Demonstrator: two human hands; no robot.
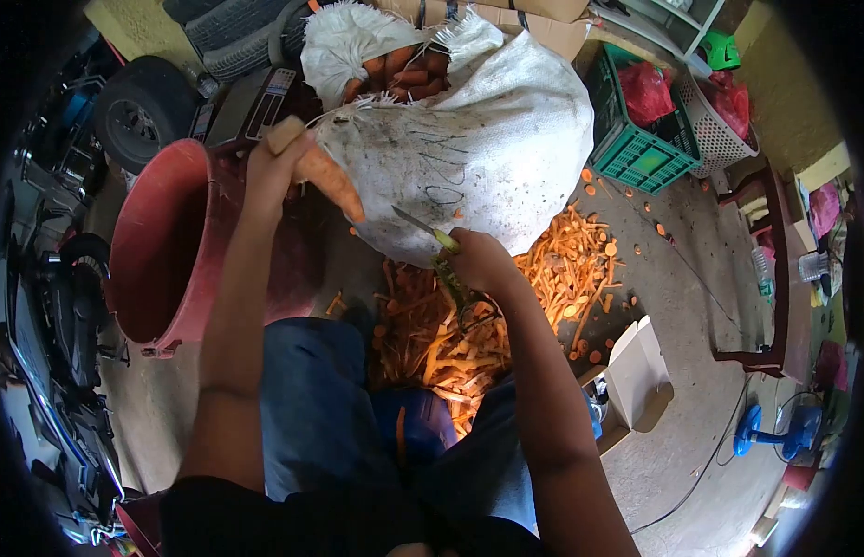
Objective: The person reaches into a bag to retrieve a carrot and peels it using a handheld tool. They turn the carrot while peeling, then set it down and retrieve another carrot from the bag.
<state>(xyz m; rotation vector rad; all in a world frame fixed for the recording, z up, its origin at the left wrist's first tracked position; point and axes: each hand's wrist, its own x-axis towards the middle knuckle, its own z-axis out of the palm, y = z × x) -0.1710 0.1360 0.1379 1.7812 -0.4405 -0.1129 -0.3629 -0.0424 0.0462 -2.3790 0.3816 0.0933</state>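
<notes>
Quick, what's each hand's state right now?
Left hand: closed, holding a thick, tapered orange carrot.
Right hand: closed, holding a yellow-green-handled knife with a pointed metal blade.

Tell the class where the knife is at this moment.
In the head view, the knife is near the centre, in the right hand, its blade against the backdrop of the white sack and pointing toward the carrot.

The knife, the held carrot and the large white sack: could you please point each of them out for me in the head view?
Knife point(417, 222), head view, on its blade.
Held carrot point(331, 185), head view, on its orange side.
Large white sack point(515, 139), head view, on its outer wall.
</notes>
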